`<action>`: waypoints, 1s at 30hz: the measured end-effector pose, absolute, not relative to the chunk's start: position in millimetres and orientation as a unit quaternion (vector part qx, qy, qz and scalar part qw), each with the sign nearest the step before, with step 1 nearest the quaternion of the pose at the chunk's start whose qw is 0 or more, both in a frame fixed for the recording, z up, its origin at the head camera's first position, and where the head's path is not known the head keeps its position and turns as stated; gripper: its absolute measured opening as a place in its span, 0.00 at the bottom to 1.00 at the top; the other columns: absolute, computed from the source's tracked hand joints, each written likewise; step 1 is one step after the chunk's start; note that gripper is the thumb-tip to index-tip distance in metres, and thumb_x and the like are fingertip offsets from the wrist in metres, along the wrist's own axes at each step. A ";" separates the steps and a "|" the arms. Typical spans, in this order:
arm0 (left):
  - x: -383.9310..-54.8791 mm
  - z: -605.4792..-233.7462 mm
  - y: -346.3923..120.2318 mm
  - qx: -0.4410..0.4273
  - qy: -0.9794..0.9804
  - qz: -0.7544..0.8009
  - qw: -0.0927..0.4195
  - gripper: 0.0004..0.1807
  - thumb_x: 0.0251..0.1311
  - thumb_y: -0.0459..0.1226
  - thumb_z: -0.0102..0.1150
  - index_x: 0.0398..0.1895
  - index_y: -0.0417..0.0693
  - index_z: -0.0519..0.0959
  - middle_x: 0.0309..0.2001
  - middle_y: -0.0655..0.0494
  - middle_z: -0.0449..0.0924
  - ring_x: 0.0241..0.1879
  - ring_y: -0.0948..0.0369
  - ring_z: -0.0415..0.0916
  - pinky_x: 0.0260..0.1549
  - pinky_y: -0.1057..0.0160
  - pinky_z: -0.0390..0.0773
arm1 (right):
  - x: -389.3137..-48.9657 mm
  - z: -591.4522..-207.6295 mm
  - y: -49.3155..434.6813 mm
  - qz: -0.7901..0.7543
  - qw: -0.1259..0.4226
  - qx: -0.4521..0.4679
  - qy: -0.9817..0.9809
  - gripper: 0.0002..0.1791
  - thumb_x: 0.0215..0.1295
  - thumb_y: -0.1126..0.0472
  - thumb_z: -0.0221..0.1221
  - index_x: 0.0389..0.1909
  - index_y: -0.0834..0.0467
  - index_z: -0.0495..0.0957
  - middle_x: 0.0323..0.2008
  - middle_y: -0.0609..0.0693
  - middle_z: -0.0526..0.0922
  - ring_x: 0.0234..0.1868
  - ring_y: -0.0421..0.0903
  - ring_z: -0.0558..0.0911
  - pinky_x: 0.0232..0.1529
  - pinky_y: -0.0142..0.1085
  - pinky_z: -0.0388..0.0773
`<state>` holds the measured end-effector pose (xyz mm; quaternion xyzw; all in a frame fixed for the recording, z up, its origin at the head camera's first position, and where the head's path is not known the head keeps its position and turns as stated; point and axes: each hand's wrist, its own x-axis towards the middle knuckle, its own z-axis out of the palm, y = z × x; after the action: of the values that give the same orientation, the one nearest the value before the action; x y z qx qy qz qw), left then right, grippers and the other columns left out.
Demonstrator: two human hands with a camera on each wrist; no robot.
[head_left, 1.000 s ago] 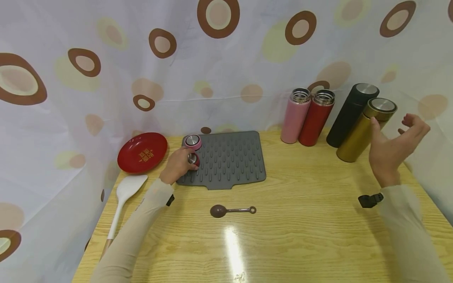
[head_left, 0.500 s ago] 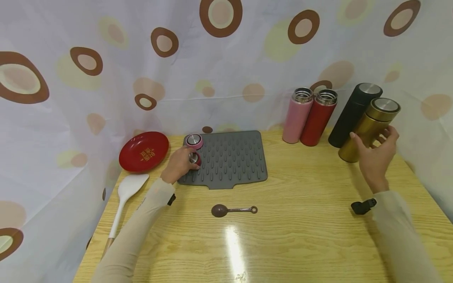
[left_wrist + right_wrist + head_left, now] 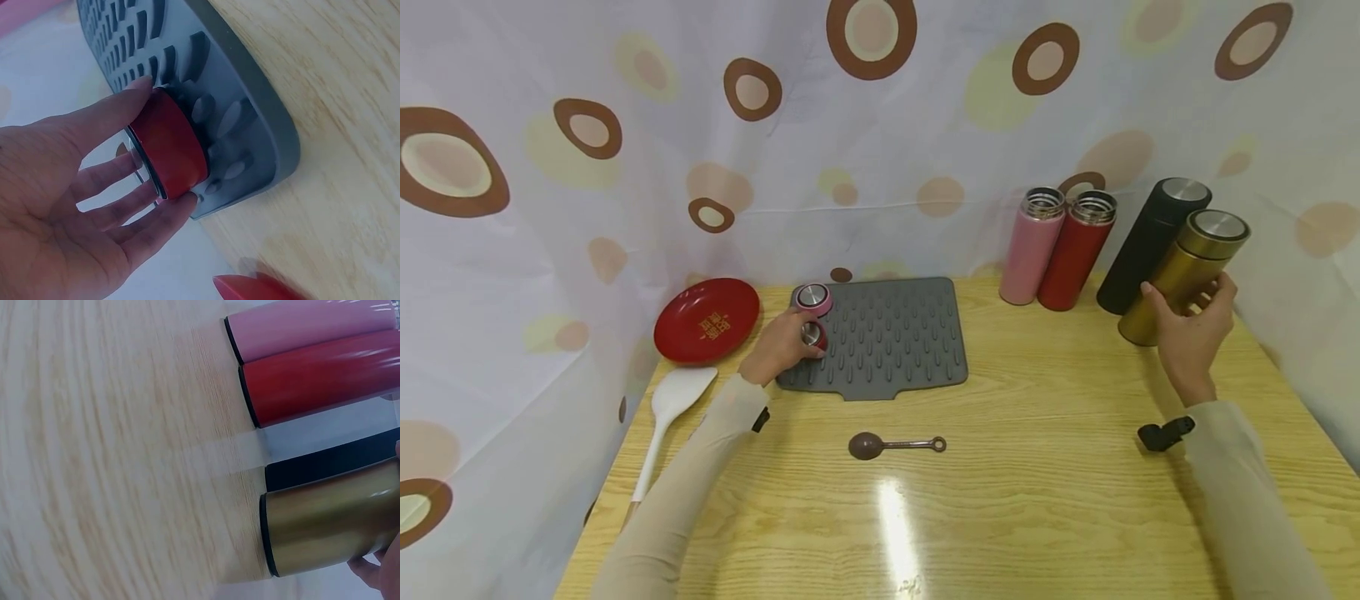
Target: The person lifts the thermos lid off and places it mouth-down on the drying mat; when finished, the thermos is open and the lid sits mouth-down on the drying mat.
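On the left end of the grey ridged mat [image 3: 895, 333], my left hand [image 3: 773, 343] pinches a red bottle lid [image 3: 170, 147] by its rim. The left wrist view has the thumb on one side of it and fingers on the other. A pink bottle lid [image 3: 814, 298] lies just behind, on the mat's corner. At the far right my right hand [image 3: 1193, 343] grips the upright gold thermos bottle [image 3: 1172, 279] around its body, its own lid on top. Only a sliver of that hand shows in the right wrist view; some fingers are hidden behind the bottle.
Next to the gold bottle stands a black lidded thermos [image 3: 1138, 258]. Lidless pink [image 3: 1032, 250] and red [image 3: 1075, 258] bottles stand left of it. A red plate [image 3: 673, 333], a white spatula [image 3: 670, 400] and a brown spoon [image 3: 867, 446] lie on the wooden table [image 3: 1037, 500].
My right hand has moved left from beside the gold bottle and closed around its body. The left hand stays at the red lid on the mat.
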<state>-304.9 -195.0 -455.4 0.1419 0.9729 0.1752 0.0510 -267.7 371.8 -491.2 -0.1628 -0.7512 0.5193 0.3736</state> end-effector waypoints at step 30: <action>-295.6 -450.3 -182.3 0.176 0.967 0.180 -0.022 0.32 0.66 0.39 0.71 0.69 0.34 0.74 0.67 0.34 0.72 0.60 0.41 0.75 0.63 0.42 0.77 | -237.3 -440.6 325.1 0.388 0.421 0.095 -0.814 0.41 0.47 0.67 0.78 0.66 0.64 0.75 0.56 0.48 0.79 0.59 0.38 0.72 0.60 0.23 0.65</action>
<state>-295.6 -182.3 -450.3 0.1762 0.9674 0.1804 -0.0216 -237.3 325.1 -440.6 0.0948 -0.8144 0.3878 0.4212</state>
